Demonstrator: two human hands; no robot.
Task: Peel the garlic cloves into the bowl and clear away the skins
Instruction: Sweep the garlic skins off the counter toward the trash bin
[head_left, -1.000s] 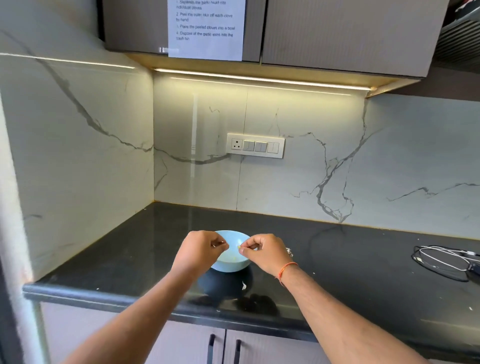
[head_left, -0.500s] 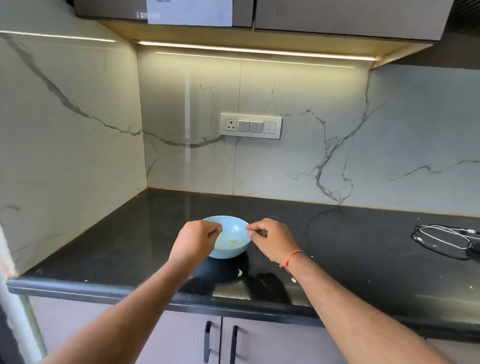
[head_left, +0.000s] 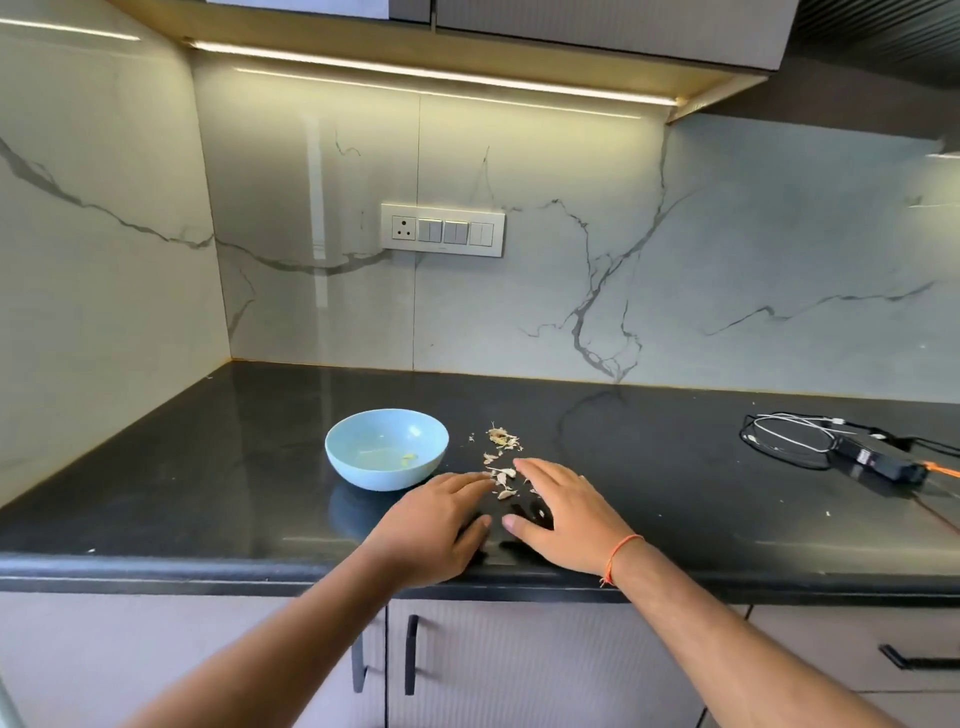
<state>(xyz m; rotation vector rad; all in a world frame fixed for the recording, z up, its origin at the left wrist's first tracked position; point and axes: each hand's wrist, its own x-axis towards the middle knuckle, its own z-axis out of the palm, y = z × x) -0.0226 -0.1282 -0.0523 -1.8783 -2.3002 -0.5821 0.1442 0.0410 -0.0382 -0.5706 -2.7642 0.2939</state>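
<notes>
Two hands lie flat on the glossy black stone desk, fingers straight, holding nothing. Left hand (head_left: 434, 525) and right hand (head_left: 563, 512) flank loose papery garlic skins (head_left: 501, 457), which extend beyond the fingertips. Round light-blue plastic bowl (head_left: 386, 448) stands just beyond the left hand.

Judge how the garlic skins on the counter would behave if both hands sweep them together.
The garlic skins look thin and curled, so probably very light and apt to scatter or flutter. On the glossy black counter they should slide easily. The left hand and right hand, both flat, may miss small flakes.
</notes>
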